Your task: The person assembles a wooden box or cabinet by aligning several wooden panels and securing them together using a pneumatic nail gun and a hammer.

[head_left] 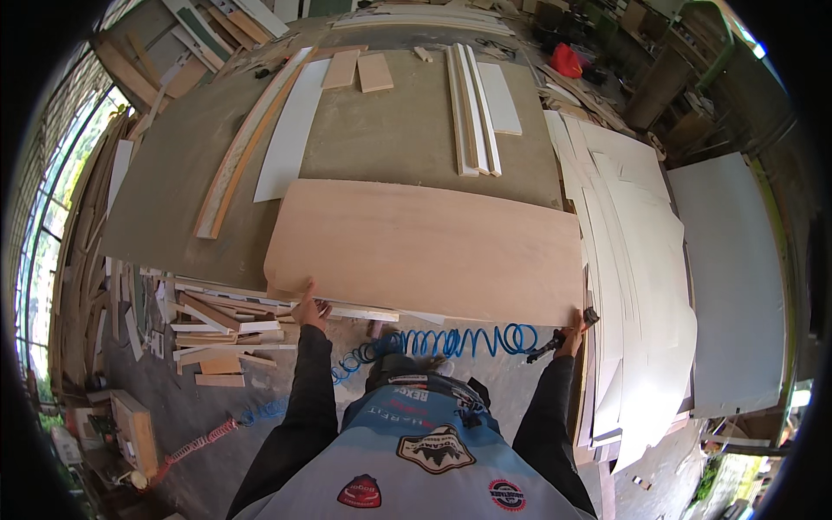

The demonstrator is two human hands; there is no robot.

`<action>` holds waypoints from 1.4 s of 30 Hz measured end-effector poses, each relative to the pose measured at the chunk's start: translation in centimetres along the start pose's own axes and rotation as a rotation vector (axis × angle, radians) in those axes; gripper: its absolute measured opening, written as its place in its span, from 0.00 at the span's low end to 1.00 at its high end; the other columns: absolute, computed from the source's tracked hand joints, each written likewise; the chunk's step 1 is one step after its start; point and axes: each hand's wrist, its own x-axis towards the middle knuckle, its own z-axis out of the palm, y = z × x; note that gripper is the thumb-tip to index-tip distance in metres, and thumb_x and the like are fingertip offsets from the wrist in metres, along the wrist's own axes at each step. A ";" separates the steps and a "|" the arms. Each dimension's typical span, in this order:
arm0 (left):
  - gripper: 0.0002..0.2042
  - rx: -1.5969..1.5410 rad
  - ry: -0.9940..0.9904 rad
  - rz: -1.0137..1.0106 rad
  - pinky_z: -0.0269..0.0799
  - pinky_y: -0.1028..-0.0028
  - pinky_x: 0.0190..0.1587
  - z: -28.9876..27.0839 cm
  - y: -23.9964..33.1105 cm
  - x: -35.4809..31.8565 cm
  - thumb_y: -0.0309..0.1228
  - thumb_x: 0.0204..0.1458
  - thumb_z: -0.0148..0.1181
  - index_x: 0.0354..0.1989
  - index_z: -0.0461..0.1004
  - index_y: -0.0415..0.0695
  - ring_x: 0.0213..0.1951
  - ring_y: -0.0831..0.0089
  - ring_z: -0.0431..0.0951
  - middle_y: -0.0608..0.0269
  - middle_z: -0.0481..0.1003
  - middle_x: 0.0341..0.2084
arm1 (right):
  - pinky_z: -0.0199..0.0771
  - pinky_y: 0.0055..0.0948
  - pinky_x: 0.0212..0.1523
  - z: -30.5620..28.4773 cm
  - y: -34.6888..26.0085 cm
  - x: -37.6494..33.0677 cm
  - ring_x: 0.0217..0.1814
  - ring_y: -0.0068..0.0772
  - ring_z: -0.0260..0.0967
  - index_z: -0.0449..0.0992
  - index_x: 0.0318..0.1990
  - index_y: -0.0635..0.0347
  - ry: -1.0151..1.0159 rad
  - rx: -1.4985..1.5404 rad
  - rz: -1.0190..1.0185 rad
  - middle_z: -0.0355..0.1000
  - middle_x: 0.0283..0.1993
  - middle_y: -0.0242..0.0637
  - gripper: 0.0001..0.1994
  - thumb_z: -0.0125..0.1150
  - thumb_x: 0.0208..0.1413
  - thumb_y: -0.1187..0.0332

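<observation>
While flat on the worktop [173,186], large plywood sheet [425,247] at the near edge — left hand [309,309] spread against its near-left corner. Right hand [572,332] closed around an air tool [563,336] at the near-right corner — blue coiled hose [442,341] trailing between both arms.

— Crowded workshop, grey dusty bench [381,139] filling the middle. Windows [52,217] down the left, green daylight through the panes.

— And underfoot?

— Grey concrete floor [199,416], scattered with timber offcuts [217,334]. White sheets [641,286] stacked to the right, one more large white panel [737,286] beyond. Cluttered shelves and boards along the far wall, dimmer there.
</observation>
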 end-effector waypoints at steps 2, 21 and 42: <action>0.25 -0.021 -0.008 -0.011 0.74 0.65 0.35 0.8 -0.3 0.0 0.49 0.45 0.75 0.39 0.75 0.41 0.28 0.70 0.73 0.64 0.71 0.26 | 0.70 0.26 0.43 0.3 0.4 1.3 0.50 0.23 0.71 0.71 0.66 0.49 0.023 0.008 -0.029 0.67 0.69 0.30 0.28 0.54 0.64 0.46; 0.14 -0.157 -0.212 0.053 0.78 0.72 0.33 -1.5 -0.1 0.5 0.43 0.54 0.68 0.39 0.77 0.47 0.27 0.74 0.77 0.68 0.74 0.25 | 0.60 0.33 0.68 0.2 -0.7 1.2 0.67 0.33 0.65 0.70 0.65 0.62 0.060 -0.145 -0.119 0.66 0.68 0.39 0.27 0.59 0.65 0.53; 0.11 -0.247 -0.318 0.217 0.63 0.78 0.22 1.0 5.8 -2.7 0.42 0.57 0.65 0.30 0.72 0.53 0.16 0.83 0.60 0.76 0.63 0.16 | 0.59 0.27 0.28 3.9 -3.7 -3.6 0.30 0.23 0.59 0.71 0.64 0.63 0.226 -0.082 -0.280 0.73 0.56 0.42 0.34 0.39 0.69 0.41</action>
